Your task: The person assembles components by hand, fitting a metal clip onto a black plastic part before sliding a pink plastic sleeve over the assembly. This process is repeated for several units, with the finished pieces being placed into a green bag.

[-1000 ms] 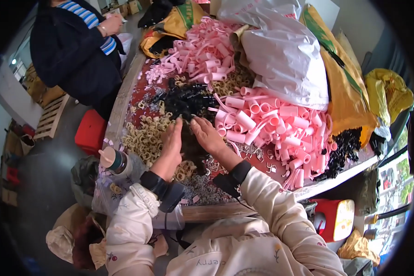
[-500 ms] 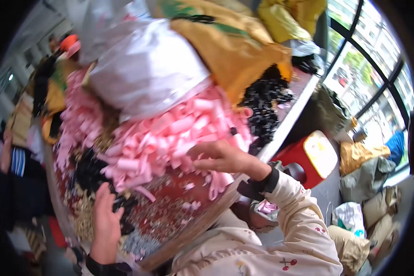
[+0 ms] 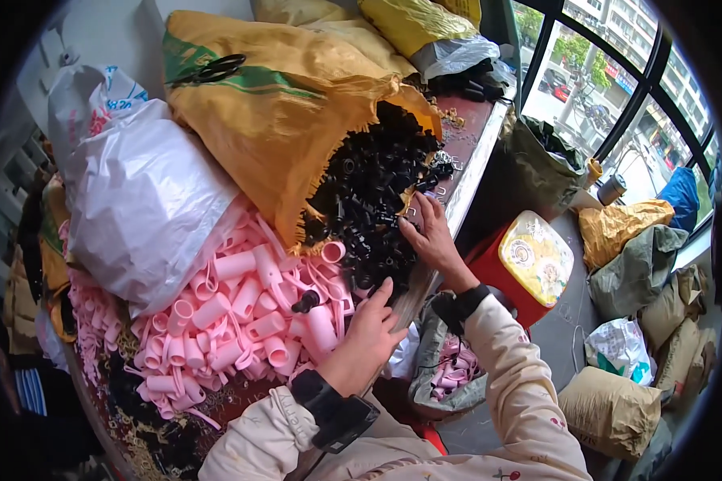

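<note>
The small black parts (image 3: 373, 200) lie in a loose, jumbled heap just beyond the left hand (image 3: 357, 341) and to the left of the right hand (image 3: 440, 244). They are dark, with glossy highlights; some look like short tubes or rings, though most are too tangled to make out singly. They point every which way, piled one over another. The heap is widest beyond both hands and narrows toward the left hand's fingertips, which reach its near end. Its right edge meets the right hand's thumb and fingers. A stray black piece (image 3: 305, 301) lies apart from the heap, to the left of the left hand's fingertips.
</note>
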The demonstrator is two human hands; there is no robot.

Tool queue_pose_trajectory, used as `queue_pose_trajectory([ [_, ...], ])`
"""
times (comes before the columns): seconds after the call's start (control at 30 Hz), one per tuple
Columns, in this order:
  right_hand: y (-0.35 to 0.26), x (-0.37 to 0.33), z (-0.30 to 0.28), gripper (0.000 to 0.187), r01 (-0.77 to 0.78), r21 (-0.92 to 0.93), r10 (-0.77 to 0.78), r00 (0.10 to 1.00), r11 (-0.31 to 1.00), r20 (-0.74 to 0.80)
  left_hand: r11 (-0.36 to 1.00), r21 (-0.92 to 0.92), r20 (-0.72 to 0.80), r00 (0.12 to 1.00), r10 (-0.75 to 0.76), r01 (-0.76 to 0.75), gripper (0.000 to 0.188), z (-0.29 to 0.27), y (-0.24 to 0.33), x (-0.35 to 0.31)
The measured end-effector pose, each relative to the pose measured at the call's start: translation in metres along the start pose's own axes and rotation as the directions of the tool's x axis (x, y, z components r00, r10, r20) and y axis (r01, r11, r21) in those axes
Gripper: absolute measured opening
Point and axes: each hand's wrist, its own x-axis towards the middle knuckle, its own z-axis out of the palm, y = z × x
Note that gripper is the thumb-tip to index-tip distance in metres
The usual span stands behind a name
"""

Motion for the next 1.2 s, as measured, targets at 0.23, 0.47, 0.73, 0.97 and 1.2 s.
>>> queue_pose_trajectory([
  [0.23,0.008,0.066,0.027,0.069,-0.114,0.122,0.104,0.991,0.986,0.080,0.963,-0.253,-0.007,0.996,0.092,-0.091,0.083,0.018,0.007,0.050],
  [0.47,0.006,0.081,0.025,0.085,-0.200,0.154,0.187,0.978,0.968,0.094,0.920,-0.384,0.198,0.966,0.164,-0.078,0.078,0.022,0.041,0.084],
  [0.73,-0.005,0.117,0.024,0.093,-0.286,0.171,0.237,0.936,0.943,0.259,0.921,-0.365,-0.008,0.989,0.146,-0.139,0.077,0.060,0.093,0.077],
  [0.97,0.023,0.154,0.041,0.095,-0.203,0.143,0.161,0.952,0.969,0.262,0.915,-0.358,0.141,0.958,0.249,-0.186,0.073,0.051,0.116,0.111],
  [1.2,-0.003,0.136,0.052,0.079,-0.112,0.244,0.041,0.960,0.963,0.276,0.941,-0.273,0.058,0.972,0.226,-0.202,0.074,0.052,0.121,0.117],
])
